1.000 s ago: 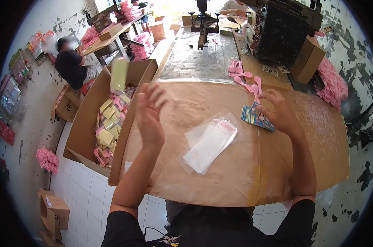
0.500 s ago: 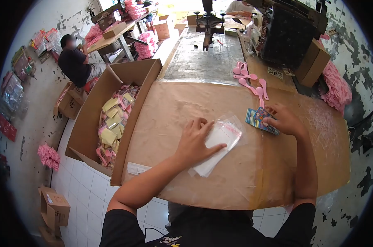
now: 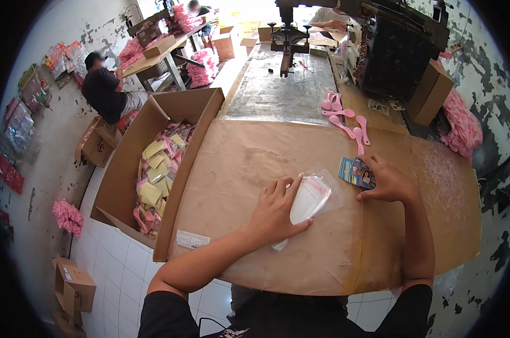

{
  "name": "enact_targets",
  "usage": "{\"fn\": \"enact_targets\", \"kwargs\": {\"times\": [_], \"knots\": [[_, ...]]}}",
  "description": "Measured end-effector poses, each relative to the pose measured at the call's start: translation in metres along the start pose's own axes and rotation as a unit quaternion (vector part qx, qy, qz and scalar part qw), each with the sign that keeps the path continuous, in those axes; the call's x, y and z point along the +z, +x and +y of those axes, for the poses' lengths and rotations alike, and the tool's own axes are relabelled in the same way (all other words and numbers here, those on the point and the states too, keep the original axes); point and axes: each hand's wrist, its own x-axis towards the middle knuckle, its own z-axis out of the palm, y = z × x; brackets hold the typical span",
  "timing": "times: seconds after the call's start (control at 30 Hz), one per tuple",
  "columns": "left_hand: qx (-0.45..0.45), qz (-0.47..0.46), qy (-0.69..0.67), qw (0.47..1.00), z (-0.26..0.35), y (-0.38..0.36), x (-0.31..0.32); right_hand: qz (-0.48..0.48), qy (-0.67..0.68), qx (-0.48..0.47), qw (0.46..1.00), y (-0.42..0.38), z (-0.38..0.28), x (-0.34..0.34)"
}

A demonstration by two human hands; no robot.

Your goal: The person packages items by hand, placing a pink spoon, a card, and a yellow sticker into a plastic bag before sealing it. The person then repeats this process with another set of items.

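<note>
My left hand (image 3: 277,211) lies with thumb and fingers apart along the left side of a stack of clear plastic bags (image 3: 311,200) on the brown-covered table. The bags are bunched and slightly curved beside it. My right hand (image 3: 383,179) curls round the right side of a pile of colourful printed cards (image 3: 356,172), thumb below and fingers above. Just beyond the cards are several pink spoons (image 3: 358,135), some of them grouped near the metal plate.
A large open carton (image 3: 179,197) of packed pouches stands at the left. Ahead is a metal plate (image 3: 283,84) under a black press (image 3: 289,42). A co-worker (image 3: 101,93) sits at the back left. Pink bundles (image 3: 460,124) lie at the right.
My right hand has closed round the cards' edges, with the portrait on the top card now showing. My left hand has moved slightly right, and the bags beside it are more bunched.
</note>
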Motion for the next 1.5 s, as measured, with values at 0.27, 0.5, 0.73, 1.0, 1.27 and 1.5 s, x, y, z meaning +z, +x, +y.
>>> {"fn": "enact_targets", "kwargs": {"times": [0.27,0.5,0.73,1.0,1.27,1.5], "knots": [[-0.016,-0.007,-0.025,1.000,-0.001,-0.002,-0.008,-0.002,0.043,-0.037,0.998,0.003,0.003,0.004],[-0.010,-0.003,-0.017,1.000,-0.001,-0.004,-0.015,0.012,0.060,-0.066,0.996,-0.001,0.005,-0.001],[-0.076,0.052,-0.069,0.993,-0.021,0.006,-0.002,0.005,0.079,0.000,0.997,0.000,0.007,-0.018],[-0.117,0.040,-0.131,0.984,-0.021,0.007,-0.005,0.054,0.110,-0.002,0.992,0.002,0.011,-0.011],[-0.123,0.057,-0.167,0.977,-0.022,0.008,-0.004,0.102,0.134,0.001,0.986,-0.009,-0.014,-0.029],[-0.139,0.056,-0.185,0.971,-0.016,0.011,-0.012,0.010,0.440,-0.109,0.891,-0.007,-0.067,-0.006]]}}
